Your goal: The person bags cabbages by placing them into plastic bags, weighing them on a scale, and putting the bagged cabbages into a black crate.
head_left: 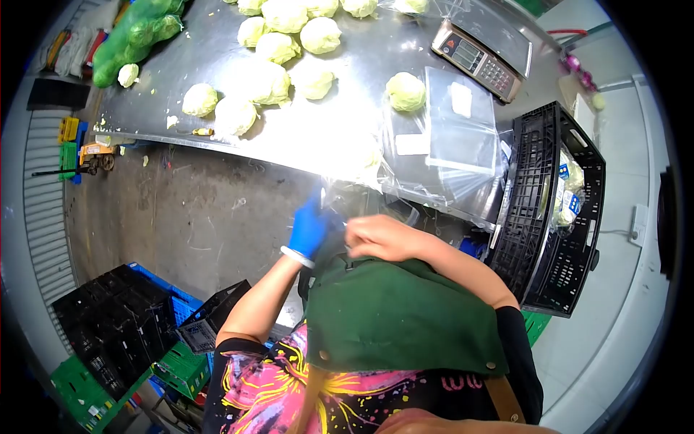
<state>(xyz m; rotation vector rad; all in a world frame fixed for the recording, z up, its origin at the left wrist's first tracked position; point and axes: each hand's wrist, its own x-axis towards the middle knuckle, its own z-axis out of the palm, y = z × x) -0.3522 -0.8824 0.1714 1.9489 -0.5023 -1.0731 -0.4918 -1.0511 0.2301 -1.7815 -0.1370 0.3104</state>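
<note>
My left hand, in a blue glove with a white cuff, is in front of the apron just off the table's edge, its fingers smeared by motion. Close beside it, my bare right hand has its fingers curled in; what they hold, if anything, is hidden. Thin clear plastic shows just beyond both hands, by the table edge. A pale cabbage sits in the glare at that edge. Flat clear plastic bags lie stacked to the right, with a single cabbage beside them.
Several cabbages lie across the metal table, near a green net sack. A digital scale stands at the back right. On the right, a black crate holds bagged produce. Stacked black crates stand lower left.
</note>
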